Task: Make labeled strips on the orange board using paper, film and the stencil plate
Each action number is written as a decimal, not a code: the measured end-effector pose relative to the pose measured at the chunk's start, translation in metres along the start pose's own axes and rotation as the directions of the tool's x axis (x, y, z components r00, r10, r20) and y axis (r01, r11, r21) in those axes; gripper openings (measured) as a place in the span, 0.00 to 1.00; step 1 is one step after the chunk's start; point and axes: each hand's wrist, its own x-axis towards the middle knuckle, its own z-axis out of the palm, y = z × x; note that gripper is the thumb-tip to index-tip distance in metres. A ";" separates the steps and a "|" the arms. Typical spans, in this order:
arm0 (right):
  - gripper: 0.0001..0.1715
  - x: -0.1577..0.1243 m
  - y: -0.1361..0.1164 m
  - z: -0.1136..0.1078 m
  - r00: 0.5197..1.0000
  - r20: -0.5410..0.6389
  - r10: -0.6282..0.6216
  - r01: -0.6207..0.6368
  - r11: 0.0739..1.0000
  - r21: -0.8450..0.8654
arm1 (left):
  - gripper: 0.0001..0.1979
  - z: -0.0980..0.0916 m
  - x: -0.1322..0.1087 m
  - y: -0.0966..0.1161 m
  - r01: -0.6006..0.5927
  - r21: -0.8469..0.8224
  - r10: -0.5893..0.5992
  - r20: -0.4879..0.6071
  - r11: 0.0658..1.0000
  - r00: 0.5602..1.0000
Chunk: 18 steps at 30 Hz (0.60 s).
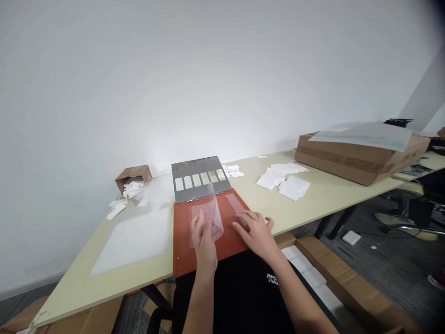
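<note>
A clear plastic sheet (216, 213) is pinched between the thumb and fingers of my left hand (203, 234). It curls upward over an orange board (184, 255) at the table's front edge. My right hand (257, 229) is over the board's right side, fingers apart and bent. Its fingertips are by a pale translucent strip (233, 202) lying on the board; whether they touch it I cannot tell. Hinged to the board's far edge, a grey panel (196, 166) leans back with a row of pale rectangular windows.
On the left, a large white translucent sheet (134, 241) lies before a tipped brown box (134, 172) spilling white card pieces (118, 206). Flat white cartons (294, 187) and a big cardboard box (344, 160) are to the right. Below, an open carton (333, 260) holds white boxes.
</note>
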 end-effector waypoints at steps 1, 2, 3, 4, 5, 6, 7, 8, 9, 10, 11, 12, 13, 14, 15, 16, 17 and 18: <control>0.17 -0.001 -0.006 -0.001 1.000 -0.011 -0.027 0.027 0.997 0.067 | 0.26 0.002 0.000 -0.001 0.005 -0.012 -0.005 0.000 1.000 1.000; 0.17 -0.001 -0.013 -0.002 0.999 -0.029 -0.045 0.048 0.992 0.120 | 0.25 0.003 -0.001 -0.001 0.005 -0.019 -0.005 0.004 1.000 1.000; 0.17 -0.001 -0.019 -0.002 0.997 -0.052 -0.055 0.063 0.985 0.159 | 0.25 0.004 -0.001 -0.002 0.003 -0.021 -0.002 0.012 1.000 1.000; 0.17 -0.001 -0.025 -0.002 0.996 -0.076 -0.056 0.069 0.981 0.183 | 0.24 0.006 -0.002 -0.002 -0.002 -0.020 0.003 0.024 1.000 1.000; 0.17 -0.001 -0.030 -0.001 0.994 -0.099 -0.051 0.070 0.978 0.199 | 0.24 0.007 -0.002 -0.003 -0.006 -0.017 0.007 0.038 1.000 0.999; 0.16 0.000 -0.034 0.000 0.992 -0.118 -0.042 0.067 0.976 0.208 | 0.24 0.007 -0.003 -0.004 -0.010 -0.014 0.011 0.047 1.000 0.999; 0.14 0.000 -0.036 0.001 0.990 -0.135 -0.031 0.060 0.975 0.216 | 0.23 0.008 -0.003 -0.004 -0.014 -0.012 0.014 0.053 1.000 0.998; 0.13 0.001 -0.038 0.002 0.989 -0.146 -0.020 0.053 0.973 0.223 | 0.23 0.008 -0.003 -0.005 -0.016 -0.010 0.017 0.056 1.000 0.998; 0.11 0.002 -0.038 0.003 0.989 -0.150 -0.010 0.045 0.972 0.233 | 0.23 0.007 -0.003 -0.006 -0.018 -0.007 0.018 0.057 1.000 0.998; 0.10 0.002 -0.037 0.004 0.989 -0.146 -0.001 0.037 0.969 0.243 | 0.23 0.007 -0.003 -0.007 -0.022 0.002 0.022 0.056 1.000 0.998; 0.09 0.003 -0.036 0.005 0.990 -0.138 0.006 0.029 0.967 0.253 | 0.24 0.006 -0.003 -0.009 -0.033 0.019 0.032 0.057 0.999 0.998; 0.09 0.004 -0.035 0.006 0.992 -0.126 0.013 0.021 0.965 0.263 | 0.24 0.005 -0.002 -0.010 -0.051 0.044 0.048 0.060 0.998 0.997; 0.10 0.004 -0.033 0.007 0.993 -0.114 0.020 0.012 0.962 0.272 | 0.25 0.004 -0.002 -0.011 -0.075 0.076 0.070 0.062 0.994 0.996; 0.10 0.005 -0.031 0.007 0.994 -0.103 0.029 0.001 0.960 0.280 | 0.27 0.003 -0.002 -0.011 -0.105 0.115 0.097 0.067 0.988 0.993; 0.10 0.005 -0.030 0.007 0.995 -0.094 0.041 -0.012 0.957 0.288 | 0.30 0.003 -0.003 -0.012 -0.138 0.161 0.127 0.074 0.977 0.989; 0.10 0.006 -0.029 0.007 0.995 -0.086 0.056 -0.028 0.955 0.296 | 0.34 0.002 -0.003 -0.011 -0.171 0.212 0.156 0.084 0.962 0.984; 0.10 0.006 -0.028 0.007 0.994 -0.079 0.071 -0.044 0.952 0.304 | 0.38 0.002 -0.004 -0.011 -0.200 0.266 0.180 0.095 0.943 0.979; 0.11 0.007 -0.027 0.007 0.993 -0.074 0.088 -0.061 0.949 0.311 | 0.43 0.002 -0.005 -0.010 -0.224 0.323 0.199 0.107 0.920 0.974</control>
